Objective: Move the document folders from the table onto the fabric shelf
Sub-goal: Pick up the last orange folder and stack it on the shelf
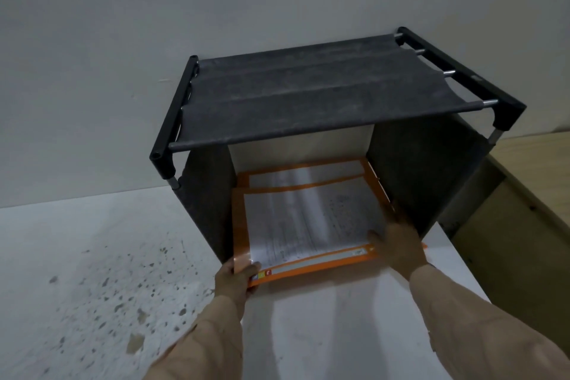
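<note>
Orange-bordered document folder [308,225], clear-fronted with printed white sheets showing through, is what I hold with both hands at the open front of the shelf unit. My left hand [236,276] pinches its near left corner, thumb on top of the plastic and the other fingers hidden beneath, so that hand is clamped on the folder. My right hand [398,245] lies on the near right corner with the fingers spread flat over the cover; I cannot tell whether anything curls under the edge there. The hands are well apart, one at each near corner.

Below my forearms I see the white table top [324,333], and the folder's near edge juts out past the shelf's front towards me. Most of the folder lies inside the lower compartment, tilted a little anticlockwise. Underneath and just behind it rests a second orange-bordered folder [308,170], its far strip showing beyond the first, pushed further in.

Dark grey fabric side panels [205,194] wall that compartment left and right. Above it stretches the dark grey fabric top tier [308,95], slung over metal rods in a black plastic frame [172,120]. To the left lies speckled pale floor [92,271]; behind stands a plain pale wall [154,9].
</note>
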`<state>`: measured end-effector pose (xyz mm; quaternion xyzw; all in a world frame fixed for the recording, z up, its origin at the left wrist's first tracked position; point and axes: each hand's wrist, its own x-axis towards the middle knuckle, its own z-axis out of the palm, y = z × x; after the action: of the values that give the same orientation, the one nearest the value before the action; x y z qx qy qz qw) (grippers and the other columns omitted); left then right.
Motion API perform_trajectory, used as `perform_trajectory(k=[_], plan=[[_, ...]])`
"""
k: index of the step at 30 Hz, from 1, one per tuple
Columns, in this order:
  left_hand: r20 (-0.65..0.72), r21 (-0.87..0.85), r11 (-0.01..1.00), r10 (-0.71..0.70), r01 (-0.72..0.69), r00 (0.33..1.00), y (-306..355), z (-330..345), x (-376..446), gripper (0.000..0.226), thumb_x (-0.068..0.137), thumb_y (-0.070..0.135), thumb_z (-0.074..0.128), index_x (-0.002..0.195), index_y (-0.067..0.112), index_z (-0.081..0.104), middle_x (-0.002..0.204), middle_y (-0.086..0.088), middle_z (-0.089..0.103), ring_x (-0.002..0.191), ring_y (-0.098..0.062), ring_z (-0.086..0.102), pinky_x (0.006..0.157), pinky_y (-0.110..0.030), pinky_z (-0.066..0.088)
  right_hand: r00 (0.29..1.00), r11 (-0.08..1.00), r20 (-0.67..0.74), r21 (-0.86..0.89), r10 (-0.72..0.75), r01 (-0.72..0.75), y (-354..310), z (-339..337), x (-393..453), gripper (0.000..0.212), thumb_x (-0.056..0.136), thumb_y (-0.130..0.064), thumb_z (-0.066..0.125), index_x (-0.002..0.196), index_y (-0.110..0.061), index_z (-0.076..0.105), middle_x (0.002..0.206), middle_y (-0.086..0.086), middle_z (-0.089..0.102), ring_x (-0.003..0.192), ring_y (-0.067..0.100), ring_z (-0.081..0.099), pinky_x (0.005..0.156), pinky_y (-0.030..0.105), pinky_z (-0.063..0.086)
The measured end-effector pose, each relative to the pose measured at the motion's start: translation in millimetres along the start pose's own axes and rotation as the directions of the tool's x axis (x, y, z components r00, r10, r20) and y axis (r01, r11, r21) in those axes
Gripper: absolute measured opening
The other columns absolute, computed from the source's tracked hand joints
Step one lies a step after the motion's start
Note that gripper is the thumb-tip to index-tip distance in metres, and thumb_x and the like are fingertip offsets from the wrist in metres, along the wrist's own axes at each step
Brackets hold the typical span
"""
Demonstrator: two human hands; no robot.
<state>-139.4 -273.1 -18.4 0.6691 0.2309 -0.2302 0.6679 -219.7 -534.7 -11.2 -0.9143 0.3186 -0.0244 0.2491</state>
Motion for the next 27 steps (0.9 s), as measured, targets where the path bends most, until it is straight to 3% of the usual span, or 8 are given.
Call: perform_trajectory(k=[3,7,12,16,19,21,24,27], plan=[[-0.006,-0.028,1.0,-0.005,0.005,1.0,4.4,7.2,-2.4,0.03,0.084,-0.005,0.06,0.108,0.011,0.054,0.104,-0.014,0.058,0.086,-0.031,0.056,0.064,-0.031,0.049,0.983,0.98,0.01,-0.077,-0.182,0.182,-4.5,0.2,-7.8,0.054,0.086,-0.035,0.059,0.134,-0.015,0.045,0.147,0.009,0.038,0.137,0.031,0.032,0.116,0.044,0.025],[-0.011,-0.046,0.999,-0.018,0.018,1.0,11.8,15.0,-3.6,0.029,0.084,-0.001,0.062,0.109,0.011,0.054,0.107,-0.013,0.057,0.092,-0.031,0.055,0.077,-0.038,0.048,0.89,0.888,0.134,-0.1,-0.436,0.45,-5.4,7.2,-17.8,0.061,0.061,-0.058,0.064,0.109,-0.021,0.067,0.125,0.007,0.063,0.119,0.029,0.054,0.105,0.046,0.037],[-0.022,-0.157,0.984,-0.091,0.087,0.996,20.8,18.7,-1.6,0.037,0.085,0.007,0.063,0.12,0.01,0.054,0.103,-0.011,0.059,0.092,-0.03,0.058,0.08,-0.038,0.052,0.825,0.793,0.061,-0.246,-0.562,0.558,-6.2,13.7,-10.5,0.033,0.054,-0.009,0.075,0.087,-0.014,0.075,0.089,0.011,0.077,0.076,0.027,0.074,0.066,0.04,0.061],[0.077,-0.448,0.877,-0.155,0.173,0.985,28.6,22.1,-4.0,0.01,0.088,0.009,0.056,0.097,0.009,0.053,0.084,-0.01,0.059,0.074,-0.024,0.058,0.052,-0.03,0.058,0.816,0.758,0.061,-0.335,-0.574,0.559,-6.7,22.3,-0.1,0.054,0.04,0.01,0.085,0.089,-0.009,0.075,0.086,0.012,0.077,0.073,0.028,0.074,0.062,0.038,0.062],[0.125,-0.443,0.88,-0.13,0.173,0.984,31.4,29.4,-9.3,0.008,0.089,0.008,0.054,0.082,0.011,0.054,0.084,-0.013,0.059,0.075,-0.026,0.058,0.052,-0.03,0.059,0.823,0.776,0.026,-0.316,-0.568,0.545,-11.5,23.4,5.3,0.059,0.034,0.012,0.086,0.088,-0.009,0.075,0.084,0.012,0.077,0.071,0.029,0.074,0.06,0.038,0.061],[0.137,-0.405,0.901,-0.109,0.156,0.985,32.4,35.7,-10.9,0.005,0.09,0.004,0.052,0.09,0.008,0.055,0.084,-0.012,0.06,0.075,-0.025,0.059,0.072,-0.037,0.058,0.83,0.786,0.032,-0.303,-0.557,0.539,-17.8,24.0,10.6,0.059,0.041,0.014,0.083,0.095,-0.008,0.073,0.093,0.015,0.076,0.08,0.031,0.073,0.068,0.038,0.06],[0.117,-0.374,0.918,-0.091,0.129,0.989,35.1,43.0,-8.2,0.033,0.093,-0.001,0.048,0.125,0.008,0.046,0.093,-0.014,0.06,0.072,-0.023,0.057,0.092,-0.041,0.046,0.857,0.84,0.13,-0.172,-0.498,0.515,-25.6,26.6,17.6,0.051,0.085,0.005,0.054,0.132,-0.015,0.049,0.143,0.011,0.046,0.131,0.031,0.044,0.111,0.034,0.033],[0.078,-0.378,0.921,-0.069,0.094,0.995,39.3,46.5,-4.7,0.046,0.093,-0.002,0.049,0.137,0.004,0.038,0.112,-0.015,0.052,0.075,-0.026,0.058,0.095,-0.041,0.045,0.895,0.903,0.198,-0.081,-0.401,0.422,-26.2,30.1,22.4,0.046,0.091,-0.004,0.047,0.136,-0.013,0.042,0.148,0.009,0.038,0.135,0.028,0.035,0.114,0.032,0.025]])
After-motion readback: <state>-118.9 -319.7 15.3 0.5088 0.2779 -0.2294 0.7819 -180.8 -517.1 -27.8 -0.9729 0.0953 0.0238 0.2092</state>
